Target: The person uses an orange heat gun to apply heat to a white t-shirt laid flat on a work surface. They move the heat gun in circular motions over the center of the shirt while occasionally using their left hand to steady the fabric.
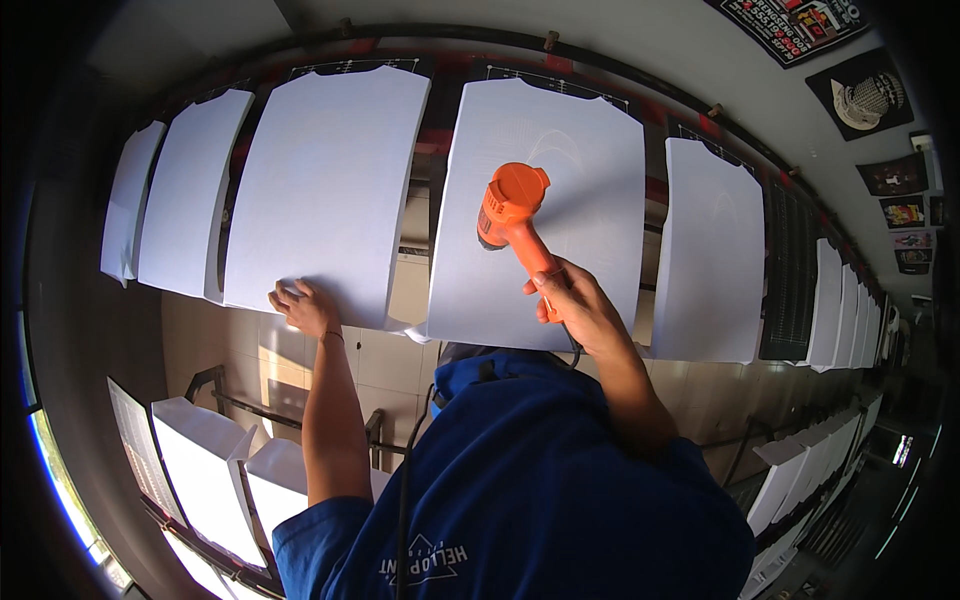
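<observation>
My right hand [580, 305] is wrapped round the handle of an orange heat gun [518, 195]. Its dark nozzle points down toward a white T-shirt [590, 260] stretched over a flat board, and a shadow falls to the right. Faint curved outlines show on that cloth near the gun. At the near edge of another white T-shirt [320, 180], one board to the left, my left hand [305, 307] has its fingers bent and closed on the cloth at the hem. The underside of that hand is hidden. A dark cord [575, 350] hangs from the gun's handle.
Further white shirts on boards continue the row left [190, 190] and right [708, 250]. A dark bare board [790, 280] stands among them. Behind me runs a second row of shirt-covered boards [210, 480]. A dark rail [480, 38] curves along the far side, below a wall with pictures.
</observation>
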The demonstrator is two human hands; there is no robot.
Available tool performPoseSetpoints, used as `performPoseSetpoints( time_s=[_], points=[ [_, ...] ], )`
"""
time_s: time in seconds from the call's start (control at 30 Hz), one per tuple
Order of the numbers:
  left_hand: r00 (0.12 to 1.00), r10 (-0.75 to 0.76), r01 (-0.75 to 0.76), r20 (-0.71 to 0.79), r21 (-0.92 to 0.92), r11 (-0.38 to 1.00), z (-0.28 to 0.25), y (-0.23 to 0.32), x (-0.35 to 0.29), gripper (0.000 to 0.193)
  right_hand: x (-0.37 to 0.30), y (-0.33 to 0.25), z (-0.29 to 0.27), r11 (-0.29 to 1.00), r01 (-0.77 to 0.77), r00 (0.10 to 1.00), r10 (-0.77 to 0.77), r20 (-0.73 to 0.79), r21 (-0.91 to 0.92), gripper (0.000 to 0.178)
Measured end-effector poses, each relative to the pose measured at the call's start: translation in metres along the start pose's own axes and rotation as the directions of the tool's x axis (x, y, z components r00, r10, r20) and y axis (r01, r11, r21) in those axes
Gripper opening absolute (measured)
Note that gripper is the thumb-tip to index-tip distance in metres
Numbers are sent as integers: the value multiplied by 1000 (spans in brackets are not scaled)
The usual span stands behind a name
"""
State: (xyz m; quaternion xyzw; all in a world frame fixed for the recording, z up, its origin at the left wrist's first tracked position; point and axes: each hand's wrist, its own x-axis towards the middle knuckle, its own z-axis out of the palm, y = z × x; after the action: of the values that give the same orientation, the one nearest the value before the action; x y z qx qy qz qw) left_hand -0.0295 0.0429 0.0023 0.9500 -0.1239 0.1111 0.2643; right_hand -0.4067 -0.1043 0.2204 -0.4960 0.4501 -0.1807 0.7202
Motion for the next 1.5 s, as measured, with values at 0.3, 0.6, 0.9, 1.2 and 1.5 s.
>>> performPoseSetpoints(
  time_s=[0.3,0.6,0.9,1.2,1.5],
  points=[
    [1000,2,-2,11,15,1000,-4,5,-3,51,-2,-5,8,996,-39,990,49,136,-76,42],
    [1000,11,-11,-17,31,999,-2,5,7,50,6,-4,3,998,-19,999,22,41,-62,41],
    [1000,-4,4,-2,12,1000,-6,7,-1,51,-11,-3,-2,995,-55,991,64,118,-81,46],
    [1000,-5,5,6,6,1000,-5,3,2,51,-21,3,10,994,-65,980,81,182,-91,46],
    [1000,-23,24,21,-12,1000,-9,8,-1,52,-32,-5,-9,987,-86,984,106,144,-137,42]
  ],
)
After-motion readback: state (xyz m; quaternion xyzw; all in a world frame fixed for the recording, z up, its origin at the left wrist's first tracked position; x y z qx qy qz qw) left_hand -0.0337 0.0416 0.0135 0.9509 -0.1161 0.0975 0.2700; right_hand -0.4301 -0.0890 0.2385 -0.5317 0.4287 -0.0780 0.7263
